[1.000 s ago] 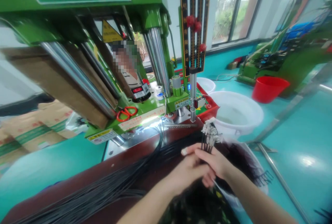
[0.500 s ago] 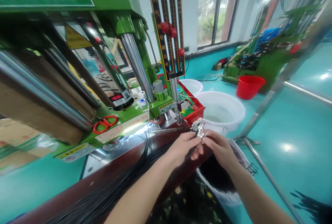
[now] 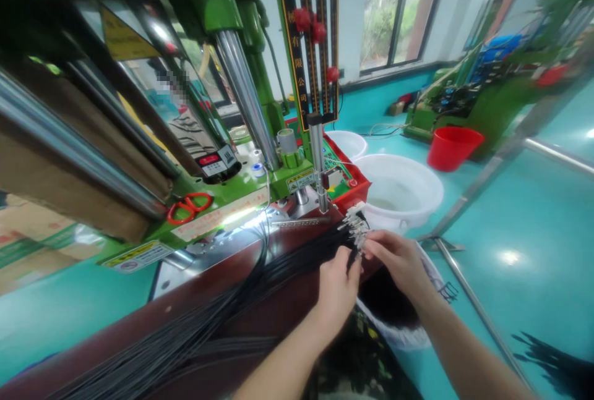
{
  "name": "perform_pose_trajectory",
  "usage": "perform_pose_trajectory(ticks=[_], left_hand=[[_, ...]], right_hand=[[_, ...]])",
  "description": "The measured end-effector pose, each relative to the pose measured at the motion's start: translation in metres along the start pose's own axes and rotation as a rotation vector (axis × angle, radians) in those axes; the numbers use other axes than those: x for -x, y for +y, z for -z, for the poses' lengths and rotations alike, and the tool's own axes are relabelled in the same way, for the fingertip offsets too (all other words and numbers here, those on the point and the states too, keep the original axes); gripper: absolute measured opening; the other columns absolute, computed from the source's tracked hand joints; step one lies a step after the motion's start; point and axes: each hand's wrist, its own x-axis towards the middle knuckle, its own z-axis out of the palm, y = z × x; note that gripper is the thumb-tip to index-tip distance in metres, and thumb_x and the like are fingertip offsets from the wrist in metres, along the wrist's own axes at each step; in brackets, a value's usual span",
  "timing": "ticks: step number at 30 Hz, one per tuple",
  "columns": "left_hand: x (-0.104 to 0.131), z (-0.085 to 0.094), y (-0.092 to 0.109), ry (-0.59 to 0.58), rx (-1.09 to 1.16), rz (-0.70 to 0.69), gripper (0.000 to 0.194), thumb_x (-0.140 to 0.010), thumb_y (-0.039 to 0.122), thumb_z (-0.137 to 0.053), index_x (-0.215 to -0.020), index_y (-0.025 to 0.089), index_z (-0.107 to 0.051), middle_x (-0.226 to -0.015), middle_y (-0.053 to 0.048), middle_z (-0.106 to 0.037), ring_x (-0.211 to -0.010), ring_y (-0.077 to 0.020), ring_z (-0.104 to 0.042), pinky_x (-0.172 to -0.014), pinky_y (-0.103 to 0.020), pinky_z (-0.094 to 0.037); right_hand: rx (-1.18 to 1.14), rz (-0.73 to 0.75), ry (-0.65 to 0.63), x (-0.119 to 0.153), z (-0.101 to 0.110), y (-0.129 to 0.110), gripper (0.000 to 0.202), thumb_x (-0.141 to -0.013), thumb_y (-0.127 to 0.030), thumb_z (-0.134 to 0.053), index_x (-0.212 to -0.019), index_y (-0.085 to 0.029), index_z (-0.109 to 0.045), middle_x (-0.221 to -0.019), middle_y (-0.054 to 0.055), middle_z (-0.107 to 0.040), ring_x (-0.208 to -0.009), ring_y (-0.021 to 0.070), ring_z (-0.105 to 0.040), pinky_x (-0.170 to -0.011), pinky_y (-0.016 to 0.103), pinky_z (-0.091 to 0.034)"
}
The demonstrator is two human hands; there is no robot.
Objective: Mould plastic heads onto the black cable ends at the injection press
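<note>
Long black cables (image 3: 223, 307) lie in a bundle along the dark red bench (image 3: 153, 307). At the bundle's right end is a cluster of small pale metal connectors (image 3: 355, 224). My left hand (image 3: 341, 279) is closed just below the cluster, its thumb and fingers pinched on something I cannot make out. My right hand (image 3: 392, 258) touches the lower right side of the connectors, fingers pinched together at the tips; what lies between them is too small to tell.
A green press (image 3: 250, 78) with orange-handled scissors (image 3: 189, 208) stands at the left. Beyond the hands are a red control box (image 3: 357, 193) and a white tub (image 3: 403, 187). A lined bin (image 3: 408, 341) sits below my right hand; a metal frame (image 3: 482, 310) rises at the right.
My left hand has moved down and away from the connector cluster, uncovering more of the cables and connectors. My right hand stays beside them. The view has shifted slightly.
</note>
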Motion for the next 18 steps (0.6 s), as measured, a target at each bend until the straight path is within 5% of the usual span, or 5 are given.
perform_pose_trajectory(ticks=[18], left_hand=[[-0.004,-0.013,-0.008,-0.058,-0.07,-0.025,0.015,-0.082,0.029,-0.047,-0.07,0.02,-0.045,-0.061,0.001,-0.058,-0.054,-0.0113,-0.052,-0.056,-0.021,-0.036]], right_hand=[[0.77,0.337,0.214,0.011,0.01,0.019,0.021,-0.077,-0.027,-0.048,-0.057,-0.022,-0.045,-0.051,0.0,-0.055,-0.045,0.0129,-0.048,-0.048,0.026,-0.035]])
